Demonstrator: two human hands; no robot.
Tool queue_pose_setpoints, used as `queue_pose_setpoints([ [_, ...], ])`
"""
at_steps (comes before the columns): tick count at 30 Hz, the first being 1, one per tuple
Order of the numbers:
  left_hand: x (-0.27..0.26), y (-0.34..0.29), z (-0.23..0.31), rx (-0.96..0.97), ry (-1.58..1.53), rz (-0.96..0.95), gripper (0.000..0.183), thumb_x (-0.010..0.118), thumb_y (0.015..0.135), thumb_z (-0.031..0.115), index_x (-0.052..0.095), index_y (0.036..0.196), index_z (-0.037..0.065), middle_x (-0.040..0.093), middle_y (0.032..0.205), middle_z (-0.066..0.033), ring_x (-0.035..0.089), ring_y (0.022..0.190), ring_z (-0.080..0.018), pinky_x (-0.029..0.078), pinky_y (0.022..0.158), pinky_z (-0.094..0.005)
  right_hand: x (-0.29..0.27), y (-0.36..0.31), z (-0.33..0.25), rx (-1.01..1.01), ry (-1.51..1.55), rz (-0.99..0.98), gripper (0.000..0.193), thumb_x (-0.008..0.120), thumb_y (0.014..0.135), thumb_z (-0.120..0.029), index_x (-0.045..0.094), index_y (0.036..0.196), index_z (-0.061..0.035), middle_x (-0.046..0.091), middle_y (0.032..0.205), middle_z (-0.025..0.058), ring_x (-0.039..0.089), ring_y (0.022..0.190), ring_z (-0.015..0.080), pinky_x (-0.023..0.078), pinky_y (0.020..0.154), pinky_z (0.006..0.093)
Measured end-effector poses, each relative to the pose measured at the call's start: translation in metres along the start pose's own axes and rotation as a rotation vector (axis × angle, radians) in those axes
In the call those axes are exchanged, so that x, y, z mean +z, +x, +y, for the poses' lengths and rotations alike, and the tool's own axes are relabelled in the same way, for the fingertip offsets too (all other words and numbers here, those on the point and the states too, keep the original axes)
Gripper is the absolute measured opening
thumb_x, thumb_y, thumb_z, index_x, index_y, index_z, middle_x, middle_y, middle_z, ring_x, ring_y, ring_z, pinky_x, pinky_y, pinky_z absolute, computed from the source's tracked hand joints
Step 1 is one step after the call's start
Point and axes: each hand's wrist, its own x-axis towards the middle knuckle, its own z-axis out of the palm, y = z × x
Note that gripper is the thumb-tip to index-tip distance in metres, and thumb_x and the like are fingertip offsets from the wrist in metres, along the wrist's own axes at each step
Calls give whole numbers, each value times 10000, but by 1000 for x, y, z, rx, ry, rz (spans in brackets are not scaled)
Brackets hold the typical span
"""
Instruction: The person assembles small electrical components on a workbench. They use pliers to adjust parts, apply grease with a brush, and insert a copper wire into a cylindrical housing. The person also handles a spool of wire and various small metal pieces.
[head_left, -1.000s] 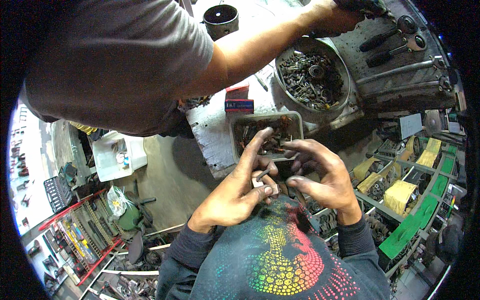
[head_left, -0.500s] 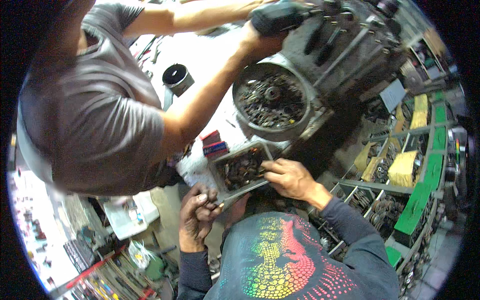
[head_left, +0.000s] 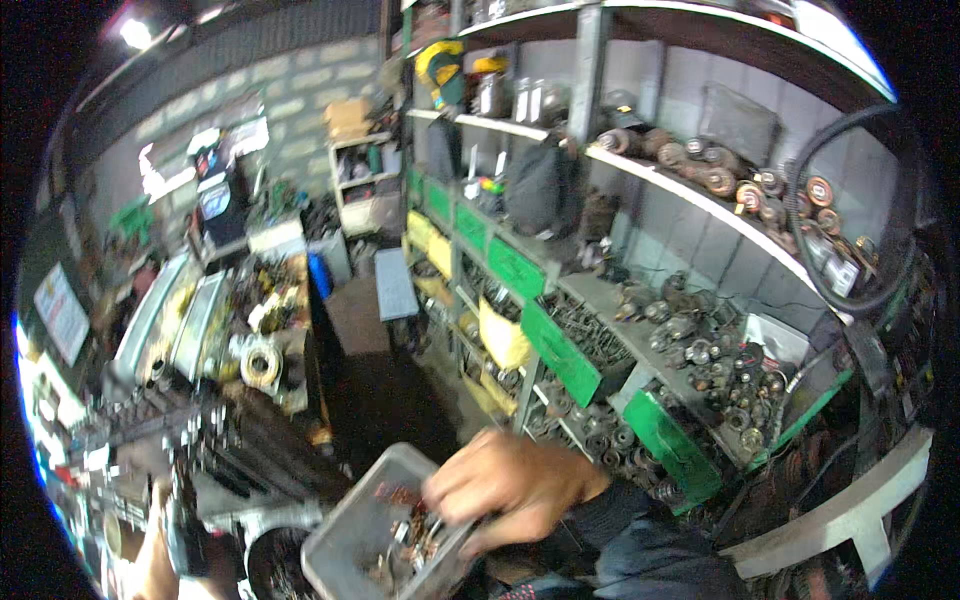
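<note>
My right hand (head_left: 515, 492), blurred, reaches from the right over the right rim of a grey plastic tray (head_left: 342, 505). Its fingers are curled over the inside, the thumb lower down by the wall. What they hold, if anything, is hidden. Small copper-coloured and metal parts (head_left: 418, 532) lie loose in the tray, which appears tilted. Out of sight is my left hand. At the lower left another person's forearm (head_left: 150, 550) and dark-gloved hand (head_left: 185, 530) show, apart from mine.
Left of the tray is a round container (head_left: 275, 565), partly cut off. A bench (head_left: 312, 380) with metal parts stands beyond. On the right are green-fronted bins (head_left: 560, 350) and a shelf (head_left: 690, 195) of cylindrical parts. A curved pale metal frame (head_left: 840, 520) stands near right.
My view has swung up and to the right, bringing the shelves in and taking my left hand out. The tray appears lower in view, with my right hand still at its rim.
</note>
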Motion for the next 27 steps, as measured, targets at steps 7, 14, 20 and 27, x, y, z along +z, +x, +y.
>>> queue_pose_setpoints([
  [7,68,88,14,-69,138,-606,247,691,1045,469,654,974,236,563,771,63,542,652,-99,438,534,-265,-180,-34,-61,406,-1023,907,319,873,807,-297,750,908,-20,729,900,183,714,847,386,557,779,477],
  [14,177,105,30,-32,295,-540,365,720,1014,488,580,839,200,517,699,64,503,579,-111,382,491,-266,-396,-43,-25,928,-1699,1072,410,820,872,-373,790,1059,-10,768,1006,274,748,1030,451,571,901,538],
  [20,232,116,25,0,326,-335,403,701,1036,434,530,747,212,488,655,56,439,534,-106,342,477,-271,-498,-77,48,1192,-1736,981,339,781,854,-250,802,1099,-17,770,1164,251,740,1126,440,599,987,517],
  [27,237,119,20,-40,409,-270,462,660,1048,479,500,694,228,427,589,68,357,458,-102,266,436,-277,-526,-105,65,1350,-1873,936,382,660,933,-154,739,1295,-60,609,1460,260,702,1189,505,600,973,578],
])
